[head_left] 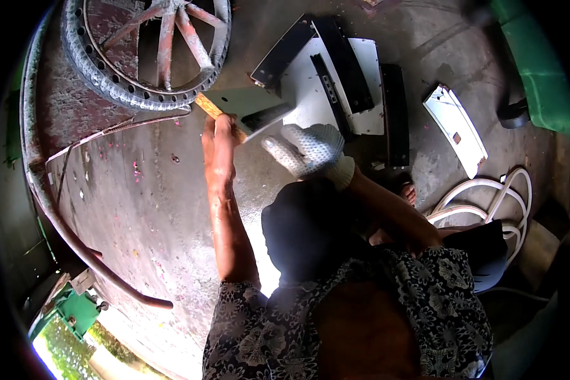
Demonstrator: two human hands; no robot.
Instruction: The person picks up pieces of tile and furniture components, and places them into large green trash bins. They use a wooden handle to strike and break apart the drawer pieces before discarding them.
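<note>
My bare left hand (pixel 219 142) is closed on the near left edge of a flat pale panel (pixel 242 101), where an orange-yellow strip (pixel 209 105) runs along the side. This panel has a small dark hole and a dark, blurred raised part at its right. My right hand (pixel 307 151) wears a white dotted knit glove and hovers just right of the panel's near corner. Its fingers are parted, and nothing shows between them. Beyond it, a white panel (pixel 297 85) lies on the floor under several black-and-white strips (pixel 343 63).
A wheelbarrow's spoked wheel (pixel 164 98) and its long curved tube handle (pixel 76 231) are at the left. Rightward lie a separate white metal piece (pixel 456 130) and a coiled pale hose (pixel 475 183). A green container (pixel 541 82) stands at the far right.
</note>
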